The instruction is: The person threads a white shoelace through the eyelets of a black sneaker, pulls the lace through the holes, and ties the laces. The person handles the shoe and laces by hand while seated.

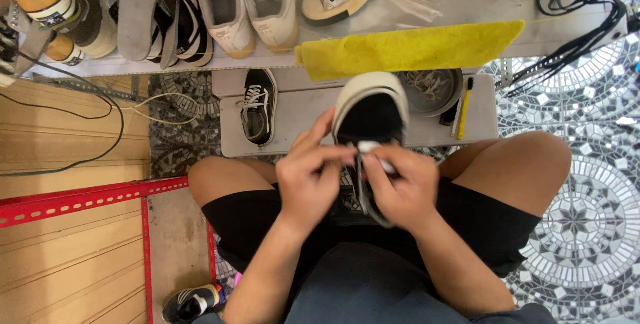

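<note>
Counted in view: one black canvas sneaker with a white rubber toe (371, 116) between two bare hands, left hand (308, 179) and right hand (399, 185); one black low-top sneaker with white laces (257, 105) on the grey low bench (303, 121). Also one yellow microfibre cloth (410, 49), one round grey bowl holding laces (432, 89), one yellow-handled brush (465, 104), one bundle of black laces (581, 27). On the upper shelf, two white leather trainers (248, 5), and one black-and-white sneaker on the floor (192, 301)

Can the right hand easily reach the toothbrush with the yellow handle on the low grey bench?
Probably not at once. The right hand is busy on the black shoe, together with the left hand. The toothbrush lies uncovered at the bench edge, so the way looks free once that hand lets go.
</note>
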